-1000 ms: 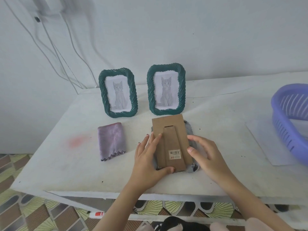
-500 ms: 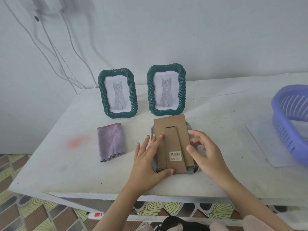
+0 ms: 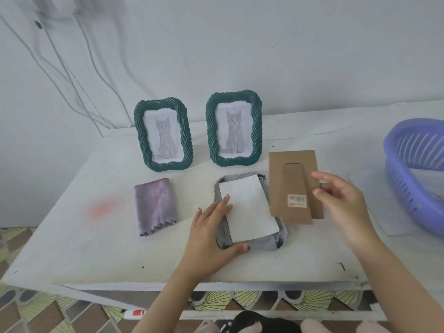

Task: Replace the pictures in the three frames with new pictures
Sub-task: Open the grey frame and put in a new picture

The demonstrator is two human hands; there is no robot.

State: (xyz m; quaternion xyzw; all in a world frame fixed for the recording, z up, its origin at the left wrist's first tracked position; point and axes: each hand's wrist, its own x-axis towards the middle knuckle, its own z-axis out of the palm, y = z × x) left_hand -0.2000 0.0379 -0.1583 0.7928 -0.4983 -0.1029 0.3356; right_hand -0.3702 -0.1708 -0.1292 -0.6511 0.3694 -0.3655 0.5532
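- Desk (image 3: 72,236), white and scuffed, carries everything; a faint red smudge marks its left part.
- Purple slatted basket (image 3: 408,200) sits at the right edge, partly out of view.
- At the far side, the far-left frame (image 3: 138,133) and the far-right frame (image 3: 256,131) stand upright side by side. Both are green with twisted rims, and each shows a grey cat drawing (image 3: 164,138).
- The lying frame (image 3: 259,245) rests face down near the middle, its back uncovered.
- A brown backing board (image 3: 286,183) with a stand flap and a barcode sticker is just right of the lying frame, its near edge overlapping that frame's right rim.
- A white sheet (image 3: 249,207) lies in the lying frame, slightly askew.
- A folded purple cloth (image 3: 155,207) lies to the left, apart.
- The right grip (image 3: 343,205), blurred, pinches the board's right edge.
- The left grip (image 3: 211,234) is released and flat on the lying frame's left rim, with fingertips on the sheet.
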